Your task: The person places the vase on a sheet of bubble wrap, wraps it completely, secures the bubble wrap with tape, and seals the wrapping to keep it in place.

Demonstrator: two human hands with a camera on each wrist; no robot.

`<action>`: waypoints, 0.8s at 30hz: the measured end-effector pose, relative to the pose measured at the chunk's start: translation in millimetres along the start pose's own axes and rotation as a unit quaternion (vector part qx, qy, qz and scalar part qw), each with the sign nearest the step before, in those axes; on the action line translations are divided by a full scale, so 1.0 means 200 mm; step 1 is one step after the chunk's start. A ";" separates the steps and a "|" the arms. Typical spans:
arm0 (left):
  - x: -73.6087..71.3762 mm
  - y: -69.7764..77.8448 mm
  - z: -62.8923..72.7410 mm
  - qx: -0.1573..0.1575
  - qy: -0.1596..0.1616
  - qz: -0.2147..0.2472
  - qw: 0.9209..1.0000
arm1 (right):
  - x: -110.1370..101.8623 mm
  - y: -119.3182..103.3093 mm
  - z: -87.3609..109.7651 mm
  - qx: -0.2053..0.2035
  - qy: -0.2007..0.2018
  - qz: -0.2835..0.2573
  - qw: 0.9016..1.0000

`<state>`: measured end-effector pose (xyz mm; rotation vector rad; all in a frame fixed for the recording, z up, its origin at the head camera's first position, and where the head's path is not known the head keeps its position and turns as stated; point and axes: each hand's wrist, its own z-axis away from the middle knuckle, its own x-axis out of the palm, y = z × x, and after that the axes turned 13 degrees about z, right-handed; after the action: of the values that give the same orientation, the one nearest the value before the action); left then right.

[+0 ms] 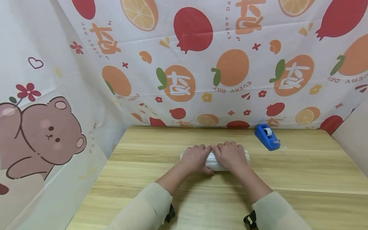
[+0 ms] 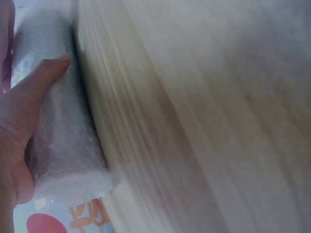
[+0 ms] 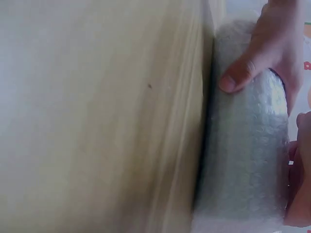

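A thick roll of bubble wrap (image 1: 217, 166) lies crosswise on the wooden table in the head view. My left hand (image 1: 196, 158) grips its left part, with the thumb on the near side, as the left wrist view shows; there the left hand (image 2: 22, 121) presses against the wrap (image 2: 68, 131). On the roll's right part my right hand (image 1: 231, 155) holds it from above, close beside the left. In the right wrist view the left hand (image 3: 267, 53) crosses the roll's far end, and part of the right hand (image 3: 301, 179) shows at the edge. Whatever lies inside the wrap is hidden.
A blue tape dispenser (image 1: 267, 137) with a roll of clear tape stands at the table's back right. Fruit-printed cloth (image 1: 205, 38) hangs behind the wooden table (image 1: 145, 167), and a bear-printed cloth (image 1: 49, 134) hangs on the left.
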<state>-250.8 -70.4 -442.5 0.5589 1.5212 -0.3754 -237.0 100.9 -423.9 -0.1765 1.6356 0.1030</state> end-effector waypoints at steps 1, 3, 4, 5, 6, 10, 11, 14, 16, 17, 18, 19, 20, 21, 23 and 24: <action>0.00 0.00 0.00 -0.001 -0.002 0.002 1.000 | 0.01 0.00 0.01 0.001 0.002 -0.001 1.000; -0.01 0.00 0.00 -0.003 -0.004 0.011 1.000 | 0.02 0.00 0.01 0.003 0.011 0.002 1.000; -0.01 0.00 0.00 -0.003 -0.005 0.015 1.000 | 0.03 0.00 0.02 0.005 0.015 0.006 1.000; -0.02 0.00 0.00 -0.003 -0.006 0.020 1.000 | 0.04 0.00 0.02 0.006 0.019 0.010 1.000; -0.02 0.00 0.00 -0.003 -0.007 0.024 1.000 | 0.05 0.00 0.02 0.007 0.023 0.015 1.000; -0.03 -0.01 0.00 0.000 -0.007 0.040 0.999 | 0.08 -0.01 0.02 0.017 0.034 0.034 0.999; -0.03 -0.01 0.00 0.000 -0.006 0.046 0.999 | 0.08 -0.01 0.02 0.019 0.037 0.038 0.998; -0.03 -0.02 0.01 -0.001 -0.003 0.064 0.998 | 0.10 -0.02 0.02 0.021 0.051 0.052 0.997; -0.04 -0.02 0.02 -0.004 -0.005 0.081 0.997 | 0.11 -0.02 0.03 0.019 0.064 0.060 0.996; -0.04 -0.02 0.02 -0.006 -0.008 0.086 0.996 | 0.11 -0.02 0.03 0.018 0.071 0.063 0.995; -0.05 -0.02 0.03 -0.007 -0.011 0.091 0.996 | 0.11 -0.02 0.04 0.017 0.078 0.063 0.995; -0.05 -0.01 0.03 -0.008 -0.014 0.098 0.995 | 0.12 -0.02 0.04 0.016 0.083 0.063 0.994; -0.06 -0.01 0.04 -0.011 -0.016 0.104 0.994 | 0.12 -0.02 0.05 0.016 0.089 0.064 0.994; -0.06 -0.01 0.04 -0.014 -0.017 0.112 0.994 | 0.12 -0.02 0.05 0.017 0.095 0.065 0.993; -0.06 0.00 0.04 -0.023 -0.014 0.122 0.992 | 0.13 -0.02 0.06 0.018 0.103 0.064 0.992; -0.06 0.00 0.05 -0.030 -0.009 0.128 0.991 | 0.13 -0.02 0.06 0.019 0.107 0.064 0.992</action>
<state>-243.8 -77.0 -430.7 0.6922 1.4172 -0.1368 -226.5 97.1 -449.9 -0.0544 1.8606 0.1547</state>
